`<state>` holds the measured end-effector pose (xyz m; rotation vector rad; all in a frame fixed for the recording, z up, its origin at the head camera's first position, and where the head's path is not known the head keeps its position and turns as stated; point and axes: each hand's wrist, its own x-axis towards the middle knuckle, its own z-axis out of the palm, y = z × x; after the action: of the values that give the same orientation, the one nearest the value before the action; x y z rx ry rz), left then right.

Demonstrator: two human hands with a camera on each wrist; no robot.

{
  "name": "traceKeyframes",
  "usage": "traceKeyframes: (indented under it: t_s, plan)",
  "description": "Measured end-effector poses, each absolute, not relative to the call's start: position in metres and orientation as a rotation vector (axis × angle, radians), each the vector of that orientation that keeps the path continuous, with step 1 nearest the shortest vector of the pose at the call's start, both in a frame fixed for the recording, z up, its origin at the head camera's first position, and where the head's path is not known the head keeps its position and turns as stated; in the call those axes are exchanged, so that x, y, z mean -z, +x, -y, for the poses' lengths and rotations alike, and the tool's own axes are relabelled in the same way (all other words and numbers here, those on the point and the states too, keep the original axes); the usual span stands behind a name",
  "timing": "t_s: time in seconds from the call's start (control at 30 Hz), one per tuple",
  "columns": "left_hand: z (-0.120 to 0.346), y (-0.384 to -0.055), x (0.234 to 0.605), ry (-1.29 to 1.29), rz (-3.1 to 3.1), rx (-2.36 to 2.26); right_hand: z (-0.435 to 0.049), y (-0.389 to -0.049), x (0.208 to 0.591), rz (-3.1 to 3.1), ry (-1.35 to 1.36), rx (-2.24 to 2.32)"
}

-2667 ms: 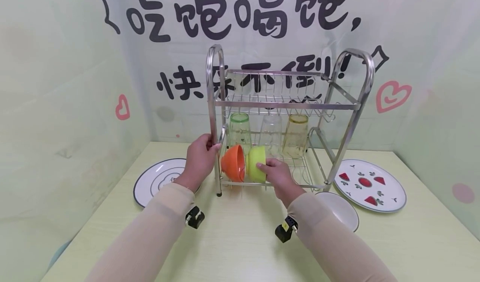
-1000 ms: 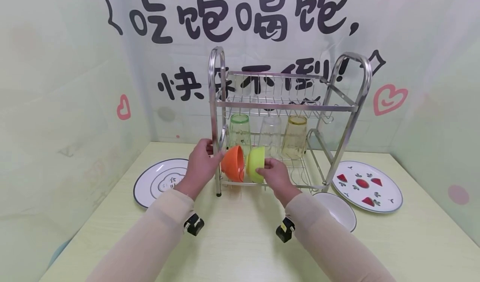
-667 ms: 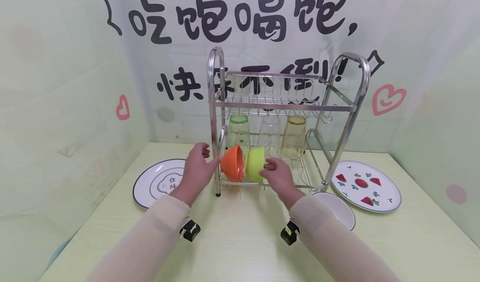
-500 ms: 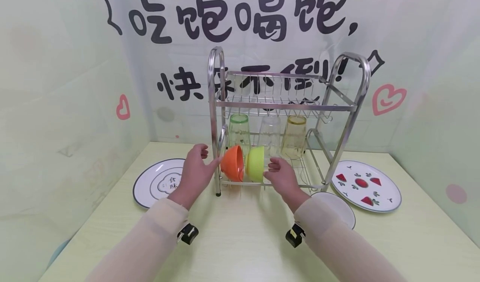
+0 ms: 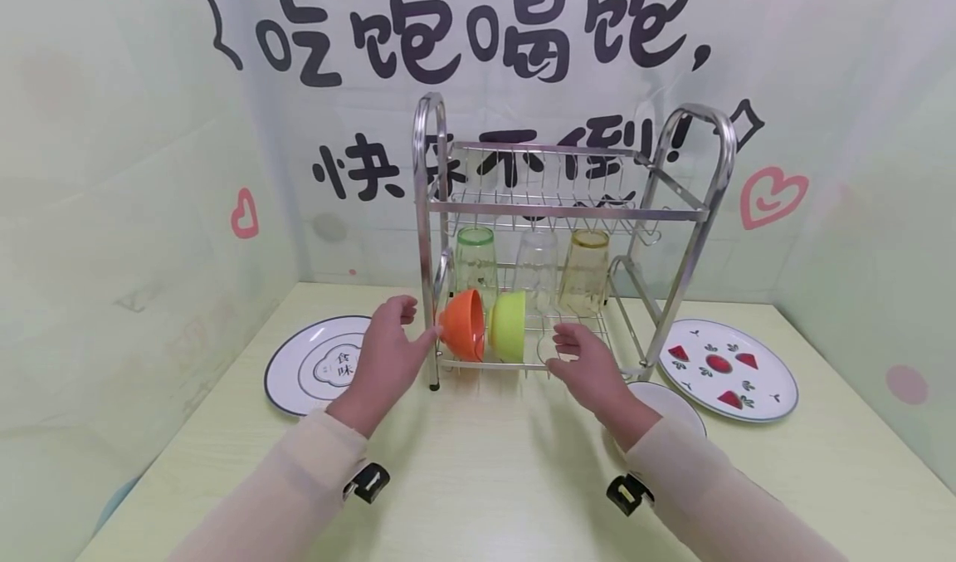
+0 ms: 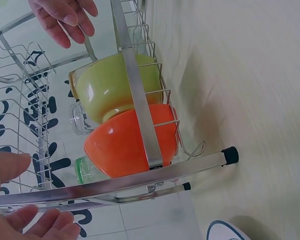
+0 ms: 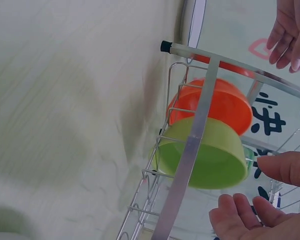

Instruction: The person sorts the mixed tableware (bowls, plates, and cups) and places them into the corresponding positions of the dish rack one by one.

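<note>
Low on the rack, orange bowl and green bowl lie sideways, probably to drain; left hand, right hand either side, loose, gripping nothing

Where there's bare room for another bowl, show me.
Free: the upper tier; the front of the lower shelf, right of the lime bowl; the table between the sleeves. Crowded: the shelf's left, where the orange bowl sits before the green glass.

I see what looks like a staged kitchen corner: a printed backdrop fills the upper frame, and a dish rack stands at centre on a pale desk.
</note>
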<state>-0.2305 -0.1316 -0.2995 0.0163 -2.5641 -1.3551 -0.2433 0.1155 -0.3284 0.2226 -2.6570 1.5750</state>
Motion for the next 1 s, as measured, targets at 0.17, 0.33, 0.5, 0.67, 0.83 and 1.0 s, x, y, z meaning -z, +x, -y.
traceKeyframes:
  t_s: [0.17,0.33,0.5,0.67,0.83,1.0]
  plan:
    - [0.131,-0.226,0.303,-0.014,2.588,1.337,-0.126,-0.232,0.328,2.693,0.268,-1.546]
    - [0.129,-0.22,0.307,-0.036,2.609,1.325,-0.137,-0.22,0.325,2.722,0.324,-1.443]
    - [0.125,-0.214,0.308,-0.045,2.643,1.307,-0.148,-0.209,0.319,2.745,0.372,-1.369]
    - [0.121,-0.207,0.311,-0.071,2.659,1.273,-0.161,-0.2,0.317,2.806,0.392,-1.174]
    - [0.118,-0.202,0.314,-0.104,2.663,1.216,-0.173,-0.195,0.323,2.862,0.394,-0.995]
    - [0.116,-0.198,0.317,-0.133,2.677,1.181,-0.185,-0.194,0.332,2.861,0.423,-0.902]
